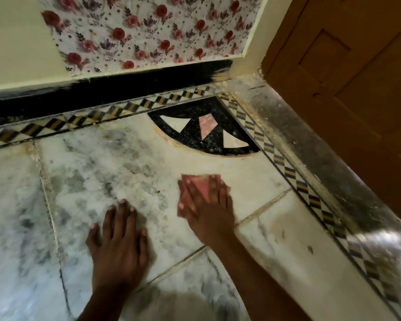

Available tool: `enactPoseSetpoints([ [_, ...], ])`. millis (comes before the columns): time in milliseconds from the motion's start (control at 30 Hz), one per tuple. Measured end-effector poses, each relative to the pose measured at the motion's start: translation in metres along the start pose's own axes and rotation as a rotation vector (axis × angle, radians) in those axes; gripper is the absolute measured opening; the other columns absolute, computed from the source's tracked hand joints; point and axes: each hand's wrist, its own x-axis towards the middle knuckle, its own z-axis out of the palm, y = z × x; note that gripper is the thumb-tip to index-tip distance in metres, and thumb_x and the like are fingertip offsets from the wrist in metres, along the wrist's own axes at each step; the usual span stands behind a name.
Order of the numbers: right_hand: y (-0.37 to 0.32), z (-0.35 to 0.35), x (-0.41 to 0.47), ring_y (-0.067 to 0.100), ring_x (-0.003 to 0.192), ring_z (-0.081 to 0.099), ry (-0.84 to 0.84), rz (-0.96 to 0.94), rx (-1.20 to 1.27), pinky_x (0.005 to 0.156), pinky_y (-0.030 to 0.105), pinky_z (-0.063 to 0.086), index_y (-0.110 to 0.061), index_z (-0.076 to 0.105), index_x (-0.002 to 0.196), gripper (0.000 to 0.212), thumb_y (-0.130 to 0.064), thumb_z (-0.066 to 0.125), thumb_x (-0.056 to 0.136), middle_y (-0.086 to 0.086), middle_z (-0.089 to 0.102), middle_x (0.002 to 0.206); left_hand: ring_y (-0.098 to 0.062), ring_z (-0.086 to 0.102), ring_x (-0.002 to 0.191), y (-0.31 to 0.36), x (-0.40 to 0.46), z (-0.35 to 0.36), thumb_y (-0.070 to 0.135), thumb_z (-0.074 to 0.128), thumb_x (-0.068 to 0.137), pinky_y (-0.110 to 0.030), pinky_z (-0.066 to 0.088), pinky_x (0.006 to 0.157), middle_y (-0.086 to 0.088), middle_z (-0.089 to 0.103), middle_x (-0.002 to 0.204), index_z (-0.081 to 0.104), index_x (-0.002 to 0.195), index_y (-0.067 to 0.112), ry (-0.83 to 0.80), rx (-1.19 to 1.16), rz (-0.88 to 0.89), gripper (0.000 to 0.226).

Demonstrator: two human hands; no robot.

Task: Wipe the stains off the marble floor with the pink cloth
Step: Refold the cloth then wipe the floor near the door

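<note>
While the left hand (118, 246) lies flat, the right hand (208, 212) (fingers spread) presses the pink cloth (203, 186) lengthwise toward the wall.

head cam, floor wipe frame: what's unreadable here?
- Pink cloth: mostly under the right hand and motion-blurred; its full size and folds are unclear.
- Marble floor under both hands: hidden, the left hand lying flat on it.
- Stains versus grey veining: not separable.
- Wooden door: cut off by the right edge.
- Bottom-right corner: glare and blur.

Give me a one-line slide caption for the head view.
Right hand presses pink cloth onto stained marble floor; left hand flat beside it.
</note>
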Motion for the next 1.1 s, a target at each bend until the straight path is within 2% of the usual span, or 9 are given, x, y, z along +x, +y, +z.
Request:
enactPoseSetpoints([
  [133,0.06,-0.006,-0.038,0.043,0.153,0.037,0.071,0.297,0.066,0.121,0.06,0.039,-0.053,0.027,0.163,0.083,-0.091,0.021,0.089,0.014,0.035,0.17,-0.036,0.037,0.157,-0.001,-0.002,-0.001,0.042,0.036,0.101,-0.065,0.029,0.119,-0.013,0.034,0.173,0.053,0.155,0.008,-0.033,0.002,-0.013,0.066],
  [233,0.078,-0.022,0.056,0.054,0.161,0.009,0.086,0.675,0.153,0.127,0.073,0.012,-0.048,0.013,0.167,0.089,-0.092,0.022,0.091,0.031,0.007,0.175,-0.036,0.034,0.159,0.0,-0.001,0.001,0.042,0.035,0.102,-0.066,0.029,0.12,-0.013,0.033,0.174,0.05,0.157,0.008,-0.044,0.007,0.006,0.066],
  [300,0.057,-0.026,0.122,0.057,0.16,-0.007,0.132,0.695,0.186,0.125,0.075,-0.002,-0.046,0.005,0.168,0.087,-0.087,0.029,0.096,0.031,-0.005,0.175,-0.035,0.031,0.161,-0.001,0.0,0.002,0.041,0.035,0.101,-0.066,0.027,0.121,-0.013,0.032,0.174,0.049,0.157,0.008,-0.035,0.016,0.004,0.067],
  [500,-0.033,-0.005,0.114,0.047,0.164,-0.011,-0.071,-0.172,-0.052,0.131,0.065,0.0,-0.053,0.004,0.167,0.08,-0.083,0.016,0.094,0.02,-0.013,0.179,-0.036,0.032,0.16,0.003,0.002,-0.004,0.04,0.035,0.101,-0.066,0.027,0.121,-0.012,0.032,0.174,0.051,0.156,0.007,-0.049,0.017,-0.01,0.067],
  [567,-0.017,0.004,0.053,0.044,0.165,-0.005,-0.059,-0.23,-0.04,0.132,0.061,0.007,-0.053,0.006,0.167,0.082,-0.086,0.017,0.093,0.017,-0.005,0.18,-0.036,0.033,0.16,0.003,0.002,-0.003,0.04,0.036,0.101,-0.066,0.028,0.121,-0.012,0.032,0.174,0.051,0.156,0.007,-0.046,0.009,-0.004,0.066],
  [667,0.036,-0.005,0.022,0.049,0.16,0.019,0.021,0.036,0.052,0.128,0.064,0.026,-0.045,0.013,0.167,0.085,-0.083,0.032,0.094,0.024,0.014,0.177,-0.035,0.033,0.16,0.002,0.002,-0.002,0.04,0.036,0.101,-0.066,0.027,0.121,-0.012,0.031,0.174,0.051,0.156,0.007,-0.068,0.02,-0.011,0.066],
  [867,0.0,-0.027,0.155,0.054,0.162,-0.011,0.098,0.76,0.334,0.129,0.069,-0.001,-0.041,0.008,0.171,0.082,-0.078,0.031,0.101,0.03,-0.011,0.176,-0.035,0.03,0.162,-0.001,0.0,-0.001,0.04,0.036,0.102,-0.064,0.024,0.123,-0.012,0.028,0.176,0.048,0.158,0.009,-0.054,0.025,0.017,0.065],
  [1000,-0.102,-0.017,0.165,0.044,0.164,-0.004,-0.026,0.068,0.253,0.13,0.063,-0.001,-0.036,0.025,0.169,0.075,-0.069,0.034,0.102,0.017,0.001,0.18,-0.035,0.03,0.161,0.001,0.002,0.0,0.039,0.036,0.102,-0.064,0.025,0.122,-0.012,0.029,0.175,0.048,0.158,0.008,-0.027,0.021,0.001,0.064],
  [1100,-0.104,-0.004,0.106,0.037,0.165,-0.016,-0.15,-0.218,0.071,0.131,0.059,-0.002,-0.061,0.008,0.164,0.074,-0.083,0.024,0.095,0.004,-0.014,0.181,-0.035,0.032,0.161,0.0,0.001,-0.001,0.038,0.039,0.101,-0.064,0.026,0.121,-0.013,0.031,0.174,0.053,0.155,0.008,-0.005,-0.002,0.006,0.064],
])
